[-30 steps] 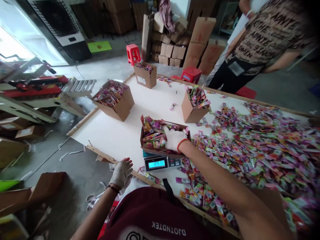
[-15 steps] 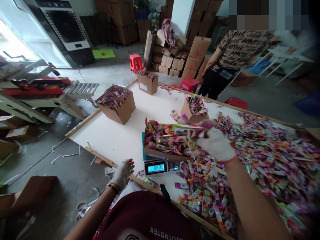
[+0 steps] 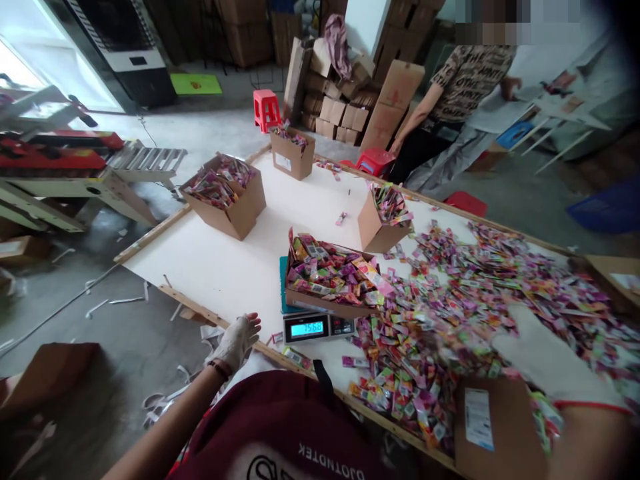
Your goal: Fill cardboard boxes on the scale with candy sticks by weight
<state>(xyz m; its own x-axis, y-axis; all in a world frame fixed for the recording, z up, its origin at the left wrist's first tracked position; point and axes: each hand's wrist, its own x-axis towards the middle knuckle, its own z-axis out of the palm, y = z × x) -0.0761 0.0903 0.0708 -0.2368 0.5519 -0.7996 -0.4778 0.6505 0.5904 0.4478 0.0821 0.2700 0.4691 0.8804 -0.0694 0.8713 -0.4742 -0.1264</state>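
The wooden rail point(image 3: 150, 236) edges the table point(image 3: 210, 267); from its left corner a wide stretch of white top runs right to the scale point(image 3: 321, 328) and far to the left box point(image 3: 246, 217). The left hand point(image 3: 238, 341), gloved, is open with fingers extended, just beside the near rail. White top also runs between the left box, the far box point(image 3: 296, 168) by the far rail, and the right box point(image 3: 371, 227). The packet box point(image 3: 327, 305), heaped with packets, sits on the scale, right of the left hand. A strip of white separates scale and near rail. Further right, the pile point(image 3: 445, 313) leaves little room, reaching close to both rails. The right hand point(image 3: 545, 360), gloved, is over it.

At left, the machine point(image 3: 95, 177) is cut off by the frame. The packet box hides most of the scale's plate. The near box point(image 3: 515, 420) is cut off below. The right hand is blurred; whether it grips packets cannot be told.
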